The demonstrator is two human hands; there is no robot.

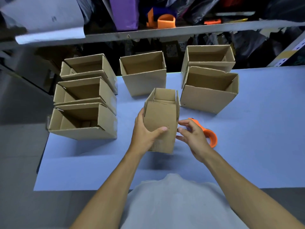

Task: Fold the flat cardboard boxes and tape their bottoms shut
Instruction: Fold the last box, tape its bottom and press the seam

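A small brown cardboard box point(162, 116) stands opened into shape in the middle of the blue table point(247, 146), its top flaps up. My left hand point(145, 131) grips its left side, thumb across the front face. Just off the box's right edge is my right hand point(193, 136), fingers loosely spread and their tips near or at that edge; I cannot tell whether they touch. An orange tape dispenser point(210, 136) lies on the table just behind my right hand, partly hidden by it.
Several folded open boxes stand around: three stacked in a row at the left point(82, 123), one at the back centre point(143, 75), two at the right point(209, 93). A cluttered shelf point(165, 30) runs behind the table. Bare tabletop lies near me.
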